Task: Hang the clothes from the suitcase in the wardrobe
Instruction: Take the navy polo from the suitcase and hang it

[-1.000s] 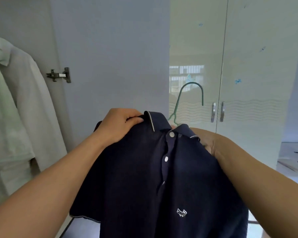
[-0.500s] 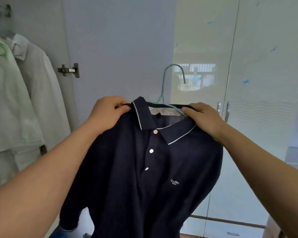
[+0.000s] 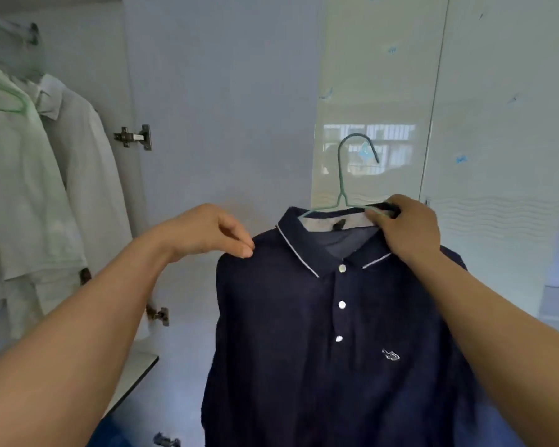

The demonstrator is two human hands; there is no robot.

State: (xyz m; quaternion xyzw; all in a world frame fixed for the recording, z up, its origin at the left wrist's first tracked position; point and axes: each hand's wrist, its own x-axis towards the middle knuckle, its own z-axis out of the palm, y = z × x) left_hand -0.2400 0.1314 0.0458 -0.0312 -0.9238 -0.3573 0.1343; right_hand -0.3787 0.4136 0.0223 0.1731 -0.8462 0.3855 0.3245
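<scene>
Polo (image 3: 304, 333), mid-frame, is already set on the hanger (image 3: 340, 175), which is gripped by the right hand (image 3: 407, 227) at 1 o'clock; its shoulder is touched by the left hand (image 3: 204, 230), pinch unclear. Hanging at 10 o'clock remains.

Wardrobe (image 3: 88, 43) open at left. Rail (image 3: 4, 22) at the top, blurred. Two pale shirts hang from it, touching: the front shirt (image 3: 20, 175) on a green hanger (image 3: 4, 101), the rear shirt (image 3: 88, 162) with its hanger hidden. Shelf (image 3: 136, 372) below, corner only; contents cannot be told. Outside, a wire hanger (image 3: 342, 188) carries the polo (image 3: 304, 350); the right hand (image 3: 407, 227) grips it.
</scene>
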